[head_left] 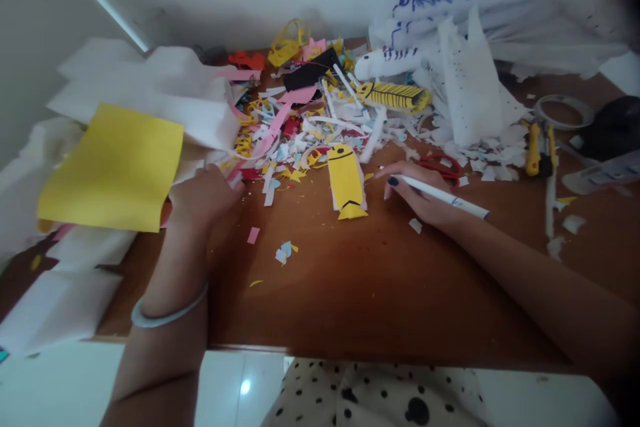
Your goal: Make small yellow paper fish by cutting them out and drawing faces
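A white marker (445,197), smooth and slim, is clamped between the fingers of the right hand (420,190), its tip lowered toward the glossy brown wooden table (350,293). At nine o'clock from that hand a yellow paper fish (346,181) is laid flat, narrow and rounded on top, with black lines drawn across it. The left hand (205,195) is pressed on the table's paper pile, fingers curled together, beside a matte yellow sheet (115,170). Red scissors (443,165) are seen just behind the right hand.
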Available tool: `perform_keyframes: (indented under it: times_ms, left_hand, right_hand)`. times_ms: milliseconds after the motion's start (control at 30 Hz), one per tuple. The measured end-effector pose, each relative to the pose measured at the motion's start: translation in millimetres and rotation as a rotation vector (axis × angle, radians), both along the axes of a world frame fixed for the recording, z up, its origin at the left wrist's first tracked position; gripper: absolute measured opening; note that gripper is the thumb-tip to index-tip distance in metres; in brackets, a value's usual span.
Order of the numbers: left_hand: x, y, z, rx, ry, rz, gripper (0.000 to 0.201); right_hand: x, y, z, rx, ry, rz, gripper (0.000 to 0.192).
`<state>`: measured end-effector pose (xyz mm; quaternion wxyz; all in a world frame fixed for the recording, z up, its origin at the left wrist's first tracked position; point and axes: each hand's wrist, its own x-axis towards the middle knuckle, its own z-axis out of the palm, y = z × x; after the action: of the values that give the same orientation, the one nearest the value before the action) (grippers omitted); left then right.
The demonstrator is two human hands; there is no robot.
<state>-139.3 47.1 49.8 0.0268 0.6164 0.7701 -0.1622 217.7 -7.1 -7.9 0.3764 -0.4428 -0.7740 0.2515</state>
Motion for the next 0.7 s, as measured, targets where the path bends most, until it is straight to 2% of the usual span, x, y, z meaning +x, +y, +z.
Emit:
perform_keyframes:
  times_ms: [100, 200, 267, 367, 533, 700]
  left_hand:
    - [-4, 0, 1.2, 0.01, 0.037, 0.056, 0.072]
    - [-8, 2, -0.5, -0.06, 0.003, 0.03, 0.06]
    - [-11, 4, -2.4, -0.052, -0.001, 0.003, 0.055]
    - [-15, 7, -3.9, 0.03, -0.009, -0.02, 0.053]
    - [-19, 5, -2.2, 0.172, -0.07, -0.039, 0.038]
    - [-15, -1, -7.3, 0.348, -0.158, -0.151, 0.043]
  right_hand:
    - [0, 0, 0.1, 0.0, -0.002, 0.004, 0.022]
    - [1, 1, -1.0, 0.012, 0.007, 0.021, 0.021]
    - [1, 1, -2.6, 0.028, 0.027, 0.026, 0.021]
    - [1, 1, -4.2, 0.051, 0.047, 0.024, 0.021]
    - [-3, -3, -1.0, 0.049, 0.057, 0.043, 0.022]
    - [-12, -10, 2.1, 0.073, 0.099, 0.113, 0.023]
